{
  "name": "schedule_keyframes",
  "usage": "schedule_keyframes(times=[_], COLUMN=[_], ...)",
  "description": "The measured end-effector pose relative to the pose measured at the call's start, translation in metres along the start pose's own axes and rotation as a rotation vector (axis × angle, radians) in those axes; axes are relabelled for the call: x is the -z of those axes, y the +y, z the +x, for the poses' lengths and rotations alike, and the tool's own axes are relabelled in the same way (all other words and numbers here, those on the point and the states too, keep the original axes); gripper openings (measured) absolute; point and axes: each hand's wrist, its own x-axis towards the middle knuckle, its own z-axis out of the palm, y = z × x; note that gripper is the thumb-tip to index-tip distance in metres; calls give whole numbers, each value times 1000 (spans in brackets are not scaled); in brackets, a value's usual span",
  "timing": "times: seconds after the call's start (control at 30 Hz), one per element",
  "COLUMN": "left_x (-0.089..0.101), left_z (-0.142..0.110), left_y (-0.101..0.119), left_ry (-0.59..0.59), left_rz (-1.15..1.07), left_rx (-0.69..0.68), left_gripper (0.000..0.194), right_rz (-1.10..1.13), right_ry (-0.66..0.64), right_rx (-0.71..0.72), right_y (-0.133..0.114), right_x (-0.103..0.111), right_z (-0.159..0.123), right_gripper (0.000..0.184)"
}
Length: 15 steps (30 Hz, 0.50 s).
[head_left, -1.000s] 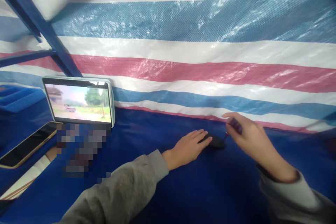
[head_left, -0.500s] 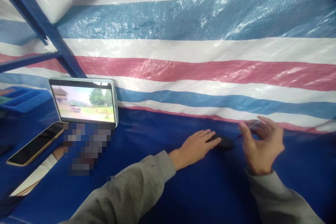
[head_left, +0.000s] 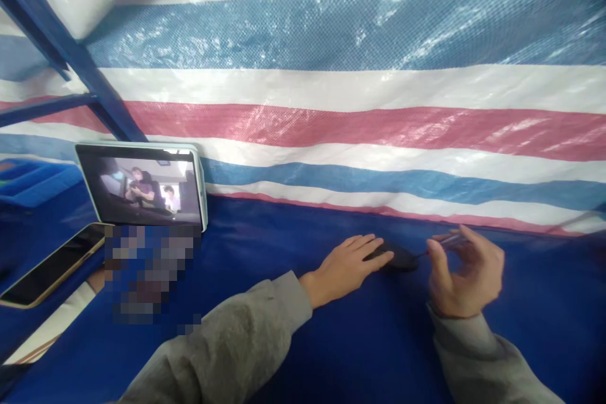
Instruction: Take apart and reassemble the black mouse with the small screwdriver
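A black computer mouse [head_left: 398,257] lies on the blue tabletop, its left end under the fingers of my left hand [head_left: 348,265]. Those fingers are laid across it and hold it against the surface. My right hand [head_left: 468,274] is curled just to the right of the mouse, thumb and fingers closed on a small screwdriver [head_left: 452,240] with a see-through handle. Its thin dark shaft points left and reaches the mouse's right end. Whether the tip sits in a screw is too small to tell.
At the left a tablet [head_left: 142,186] leans upright, playing a video. Beside it lies a phone [head_left: 54,265], near a pixelated patch and part of another person's sleeve [head_left: 52,325]. A blue divided tray [head_left: 40,183] stands further left. A striped plastic sheet [head_left: 331,88] hangs behind the table.
My right hand has turned from palm-down to thumb-side up, moved right, then lowered with the screwdriver closer to the mouse. My left hand stays on the mouse. The tablet's picture has changed.
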Motion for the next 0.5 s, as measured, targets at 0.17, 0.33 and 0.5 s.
schedule_keyframes(times=[0.17,0.33,0.5], left_x=[-1,-3,-4], left_z=[0,0,-2], left_y=[1,1,0], left_ry=[14,61,39], left_rz=[-9,-2,37], left_rx=[-3,24,-24], left_gripper=[43,37,45], right_rz=[-112,59,-147], right_ry=[117,35,4], right_rx=[25,-52,-16], right_y=[6,2,-3], right_x=[-2,-6,-8], right_z=[0,-5,14], right_gripper=[49,54,42])
